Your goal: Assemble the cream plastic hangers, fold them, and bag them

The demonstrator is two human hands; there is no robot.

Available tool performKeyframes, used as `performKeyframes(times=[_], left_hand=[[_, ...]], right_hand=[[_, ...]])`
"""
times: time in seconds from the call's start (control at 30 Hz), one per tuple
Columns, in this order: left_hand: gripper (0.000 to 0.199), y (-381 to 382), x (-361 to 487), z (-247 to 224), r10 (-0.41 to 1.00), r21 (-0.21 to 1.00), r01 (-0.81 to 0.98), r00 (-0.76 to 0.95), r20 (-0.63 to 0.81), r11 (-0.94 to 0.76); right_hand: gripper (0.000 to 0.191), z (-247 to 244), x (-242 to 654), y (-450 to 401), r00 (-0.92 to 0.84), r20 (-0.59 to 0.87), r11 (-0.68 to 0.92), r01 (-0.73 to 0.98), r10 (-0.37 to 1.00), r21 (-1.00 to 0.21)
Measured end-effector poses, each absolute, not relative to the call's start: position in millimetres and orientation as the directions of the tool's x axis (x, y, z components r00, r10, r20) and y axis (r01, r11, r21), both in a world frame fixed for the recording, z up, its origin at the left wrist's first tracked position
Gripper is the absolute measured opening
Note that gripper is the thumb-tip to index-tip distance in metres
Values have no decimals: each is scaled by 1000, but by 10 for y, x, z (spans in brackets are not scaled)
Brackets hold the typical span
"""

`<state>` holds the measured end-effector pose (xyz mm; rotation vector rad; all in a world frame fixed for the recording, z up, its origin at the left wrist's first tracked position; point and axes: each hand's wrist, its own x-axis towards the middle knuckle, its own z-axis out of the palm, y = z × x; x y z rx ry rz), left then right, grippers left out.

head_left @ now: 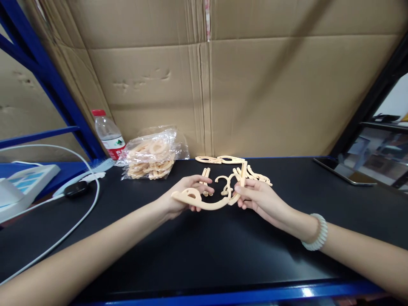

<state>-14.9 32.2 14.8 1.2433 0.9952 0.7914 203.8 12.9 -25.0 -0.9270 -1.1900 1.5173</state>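
A beige folding hanger (213, 206) is held up above the black table, its hook upright in the middle and its two arms at different angles. My right hand (263, 199) pinches its right arm near the central joint between thumb and fingers. The left arm, with an oval hole near its end, stretches across the front of my left hand (179, 187). The fingers of that hand are spread behind the arm; whether they touch it is unclear. Past the hands lie loose beige hanger pieces, among them a hook piece (221, 178) and paired straight pieces (206, 173).
Clear plastic bags of beige pieces (153, 155) lie at the back left beside a red-capped bottle (110, 136). A white cable (95, 187) loops over the left side. A dark flat tablet-like device (342, 171) lies at the back right. Cardboard (270, 97) walls the back.
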Motion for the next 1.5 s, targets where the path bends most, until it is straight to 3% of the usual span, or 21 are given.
performKeyframes(times=[0.1, 0.2, 0.37, 0.57, 0.8, 0.9, 0.97, 1.07, 1.17, 1.37, 1.5], left_hand=[[30, 316, -172, 206, 826, 956, 5, 502, -257, 294], [28, 323, -147, 220, 853, 940, -79, 450, -264, 332], [47, 278, -76, 230, 902, 970, -156, 418, -105, 186], [28, 117, 34, 112, 845, 985, 111, 533, 52, -130], [24, 76, 70, 22, 927, 990, 3, 351, 130, -141], [24, 82, 59, 45, 942, 992, -59, 312, 126, -113], [26, 76, 60, 39, 945, 992, -82, 307, 116, -95], [31, 51, 77, 2, 949, 993, -97, 300, 100, -74], [34, 12, 97, -38, 943, 993, -97, 320, 96, -68], [25, -62, 104, -101, 924, 976, -34, 317, 213, -213], [22, -59, 89, -118, 916, 957, 21, 293, 272, -291]], right_hand=[[29, -271, 2064, 143, -174, 45, -2, -262, 984, -965], [29, -271, 2085, 155, -106, 99, 66, -278, 989, -958], [32, -266, 2053, 128, -126, 140, 116, -181, 982, -977], [35, -260, 1924, -1, -305, 172, 158, -71, 937, -985], [54, -251, 2016, 90, -138, 274, 263, -88, 952, -961], [49, -239, 2114, 158, -61, 396, 398, 29, 916, -917], [33, -230, 2159, 170, -86, 514, 519, 230, 853, -823], [8, -215, 2178, 135, -235, 716, 708, 518, 657, -480], [5, -204, 2159, 83, -425, 760, 801, 562, 492, -205], [11, -221, 2113, 46, -536, 636, 772, 616, 555, -155], [18, -232, 2091, 14, -615, 616, 770, 638, 491, 23]])
